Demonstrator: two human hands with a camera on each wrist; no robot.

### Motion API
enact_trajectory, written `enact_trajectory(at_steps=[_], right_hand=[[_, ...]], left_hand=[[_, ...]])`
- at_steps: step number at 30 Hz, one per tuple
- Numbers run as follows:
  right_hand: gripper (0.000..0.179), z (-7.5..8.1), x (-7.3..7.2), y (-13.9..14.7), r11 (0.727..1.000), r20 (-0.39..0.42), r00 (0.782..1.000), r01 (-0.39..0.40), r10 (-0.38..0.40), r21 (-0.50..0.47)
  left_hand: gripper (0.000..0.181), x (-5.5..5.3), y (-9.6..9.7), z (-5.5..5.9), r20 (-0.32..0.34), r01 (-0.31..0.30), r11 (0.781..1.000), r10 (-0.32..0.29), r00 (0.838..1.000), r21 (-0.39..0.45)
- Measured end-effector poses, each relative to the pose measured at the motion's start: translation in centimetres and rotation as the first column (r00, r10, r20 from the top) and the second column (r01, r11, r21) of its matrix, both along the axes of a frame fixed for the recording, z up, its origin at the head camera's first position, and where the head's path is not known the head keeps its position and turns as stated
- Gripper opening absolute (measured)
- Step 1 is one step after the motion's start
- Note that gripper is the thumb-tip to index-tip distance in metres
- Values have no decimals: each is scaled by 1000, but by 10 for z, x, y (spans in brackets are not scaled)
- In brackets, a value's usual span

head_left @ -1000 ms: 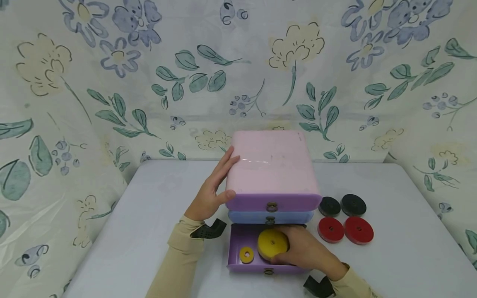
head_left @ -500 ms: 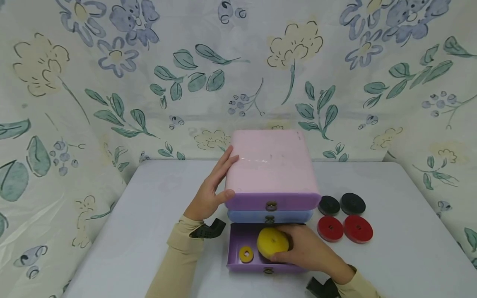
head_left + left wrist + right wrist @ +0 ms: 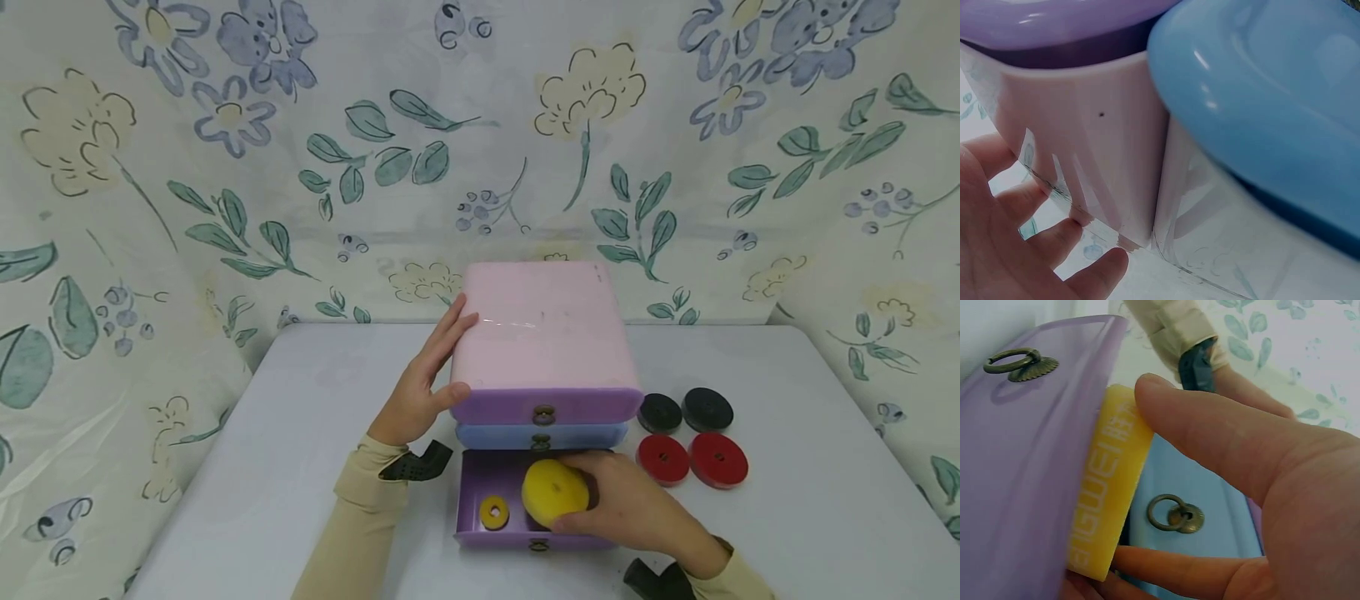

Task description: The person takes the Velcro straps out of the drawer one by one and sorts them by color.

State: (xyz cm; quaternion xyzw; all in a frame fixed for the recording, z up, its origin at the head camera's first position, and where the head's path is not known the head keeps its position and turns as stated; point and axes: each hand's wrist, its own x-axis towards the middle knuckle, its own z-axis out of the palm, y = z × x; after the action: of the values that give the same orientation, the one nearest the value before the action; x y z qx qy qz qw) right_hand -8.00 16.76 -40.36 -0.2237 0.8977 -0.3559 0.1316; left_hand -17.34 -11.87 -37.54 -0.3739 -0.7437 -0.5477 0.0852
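My right hand point(image 3: 626, 500) grips a thick yellow disc point(image 3: 553, 493), thumb at the front edge and fingers behind, over the pulled-out purple bottom drawer point(image 3: 472, 475). White lettering shows on the disc's rim in the right wrist view; the disc point(image 3: 1113, 481) leans there close to the drawer front. A small yellow ring point(image 3: 494, 512) lies in the drawer's left part. My left hand point(image 3: 412, 404) rests with extended fingers against the left side of the pink drawer chest point(image 3: 543, 333). In the left wrist view its fingertips point(image 3: 1107, 265) are by the chest's pale pink side.
Two black discs point(image 3: 708, 409) and two red discs point(image 3: 718, 460) lie right of the chest on the white table point(image 3: 322, 367). The shut blue drawer point(image 3: 502, 437) is above the purple one, with brass ring pulls on the fronts. Floral cloth point(image 3: 420, 208) hangs behind.
The yellow disc has tilted and moved slightly to the right in my right hand. My left hand keeps its place on the chest, and the small ring stays in the drawer.
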Motion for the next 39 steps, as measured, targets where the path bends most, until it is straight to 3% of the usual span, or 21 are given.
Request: enact_trajectory(at_steps=[12, 39], right_hand=[[70, 12, 5, 7, 999, 54, 998, 27, -26, -22], [80, 16, 19, 50, 983, 18, 984, 175, -176, 63]], left_hand=[[90, -1, -1, -2, -4, 7, 1000, -7, 1000, 5], [88, -2, 0, -1, -14, 5, 1000, -5, 1000, 3]])
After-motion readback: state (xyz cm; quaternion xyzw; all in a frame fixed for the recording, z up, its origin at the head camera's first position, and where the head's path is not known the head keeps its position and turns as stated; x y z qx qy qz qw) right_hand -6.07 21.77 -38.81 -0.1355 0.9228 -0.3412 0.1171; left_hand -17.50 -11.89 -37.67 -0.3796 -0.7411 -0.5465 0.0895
